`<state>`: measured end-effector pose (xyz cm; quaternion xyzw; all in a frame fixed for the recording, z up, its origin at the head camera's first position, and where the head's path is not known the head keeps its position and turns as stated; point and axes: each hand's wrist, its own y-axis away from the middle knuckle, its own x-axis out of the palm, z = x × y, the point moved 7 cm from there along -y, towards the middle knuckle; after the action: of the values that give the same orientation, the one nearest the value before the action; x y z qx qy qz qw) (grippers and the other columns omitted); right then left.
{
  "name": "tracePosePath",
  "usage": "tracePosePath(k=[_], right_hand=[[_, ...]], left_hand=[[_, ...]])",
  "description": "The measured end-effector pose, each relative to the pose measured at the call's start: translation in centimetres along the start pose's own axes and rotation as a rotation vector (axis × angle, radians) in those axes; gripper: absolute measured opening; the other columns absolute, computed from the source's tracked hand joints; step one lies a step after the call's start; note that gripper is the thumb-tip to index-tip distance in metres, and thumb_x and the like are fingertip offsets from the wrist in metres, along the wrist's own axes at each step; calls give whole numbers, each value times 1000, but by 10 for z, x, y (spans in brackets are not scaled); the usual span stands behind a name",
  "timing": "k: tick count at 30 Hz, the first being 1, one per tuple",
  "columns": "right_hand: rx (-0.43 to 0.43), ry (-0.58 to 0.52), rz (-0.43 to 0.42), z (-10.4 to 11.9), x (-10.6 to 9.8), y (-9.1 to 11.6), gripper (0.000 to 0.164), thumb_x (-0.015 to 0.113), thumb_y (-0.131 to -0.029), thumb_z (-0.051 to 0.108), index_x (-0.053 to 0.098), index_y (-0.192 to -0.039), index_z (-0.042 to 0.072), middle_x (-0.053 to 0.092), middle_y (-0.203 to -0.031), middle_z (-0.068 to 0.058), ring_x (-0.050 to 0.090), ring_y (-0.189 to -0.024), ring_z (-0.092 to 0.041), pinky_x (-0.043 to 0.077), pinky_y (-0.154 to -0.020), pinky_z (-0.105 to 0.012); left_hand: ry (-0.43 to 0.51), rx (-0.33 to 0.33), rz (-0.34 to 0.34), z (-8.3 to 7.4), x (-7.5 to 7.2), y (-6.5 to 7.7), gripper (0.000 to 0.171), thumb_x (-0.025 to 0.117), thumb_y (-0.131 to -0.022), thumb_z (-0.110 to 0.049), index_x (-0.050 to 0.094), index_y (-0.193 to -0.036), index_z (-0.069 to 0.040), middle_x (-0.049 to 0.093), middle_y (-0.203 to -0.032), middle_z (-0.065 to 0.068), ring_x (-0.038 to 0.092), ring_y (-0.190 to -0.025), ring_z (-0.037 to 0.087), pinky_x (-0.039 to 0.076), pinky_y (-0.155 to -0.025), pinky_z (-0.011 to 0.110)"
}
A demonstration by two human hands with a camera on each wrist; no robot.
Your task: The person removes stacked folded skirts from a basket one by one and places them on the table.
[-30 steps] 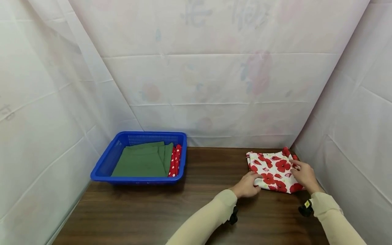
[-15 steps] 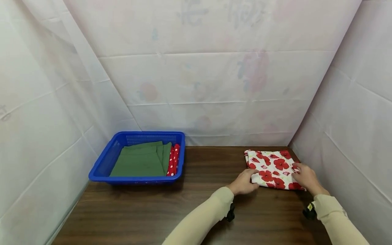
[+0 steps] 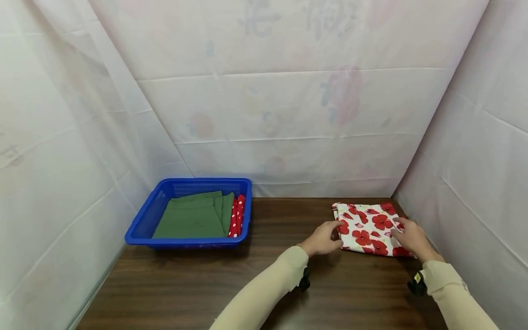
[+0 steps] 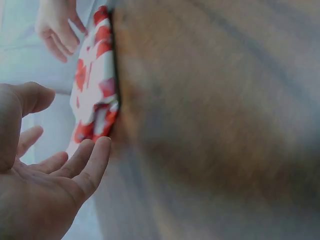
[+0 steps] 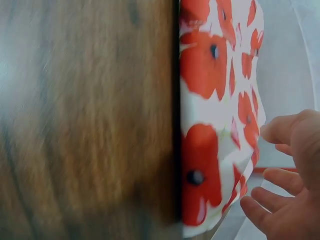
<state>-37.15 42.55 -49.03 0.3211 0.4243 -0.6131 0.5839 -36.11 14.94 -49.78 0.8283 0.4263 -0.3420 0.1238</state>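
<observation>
Folded floral cloth (image 3: 365, 229), white w/ red blooms, lies flat on R rear part of the table (image 3: 264, 284), near the back corner. L hand (image 3: 323, 239) at its L edge, fingers loosely spread, thumb well apart, nothing gripped; R hand (image 3: 414, 239) at its R edge, fingers relaxed & part-bent, thumb tip right by it, holding nothing. Table = dark brown wood grain, rear edge by the back sheet (image 3: 268, 110). Blue basket (image 3: 185, 241) sits rear L w/ folded green cloth (image 3: 189, 220) + red dotted cloth (image 3: 237, 215) inside. White sheets (image 3: 486, 156), creased w/ faint pastel prints, wall in L, back & R sides
</observation>
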Motion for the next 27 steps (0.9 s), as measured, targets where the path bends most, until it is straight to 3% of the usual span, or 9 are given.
tracePosePath(k=[3,9,16,23,27], right_hand=[[-8,-10,-20,9,0,-5,47,68,-94,13,57,-131,-14,64,-113,-38,60,-83,-40,51,-76,-57],[-17,-42,1,34,0,-18,54,64,-99,19,50,-142,-12,52,-137,-41,55,-118,-55,47,-95,-70],[-46,-67,-34,63,0,-36,59,64,-100,22,46,-145,-11,49,-142,-40,47,-128,-58,43,-100,-72],[-137,-104,-25,113,5,-62,61,61,-101,21,41,-151,-8,44,-147,-39,40,-135,-58,37,-107,-72],[-198,-138,-43,147,4,-75,60,62,-101,20,42,-152,-6,45,-150,-36,42,-137,-55,38,-108,-70]], left_hand=[[10,20,-16,-5,-21,2,60,65,-100,-16,43,-155,-8,49,-153,16,64,-115,28,52,-85,21],[-41,41,-46,-11,-74,11,63,63,-103,-23,37,-160,-16,43,-160,11,59,-128,28,52,-102,33],[-44,26,-108,-10,-129,29,67,64,-103,-28,33,-161,-23,40,-162,6,54,-135,27,48,-109,45],[-22,43,-160,-16,-172,48,70,67,-100,-33,34,-161,-26,42,-161,6,49,-140,26,48,-108,51],[-56,27,-188,-6,-197,59,72,69,-99,-33,34,-161,-25,42,-161,8,46,-142,30,48,-109,53]])
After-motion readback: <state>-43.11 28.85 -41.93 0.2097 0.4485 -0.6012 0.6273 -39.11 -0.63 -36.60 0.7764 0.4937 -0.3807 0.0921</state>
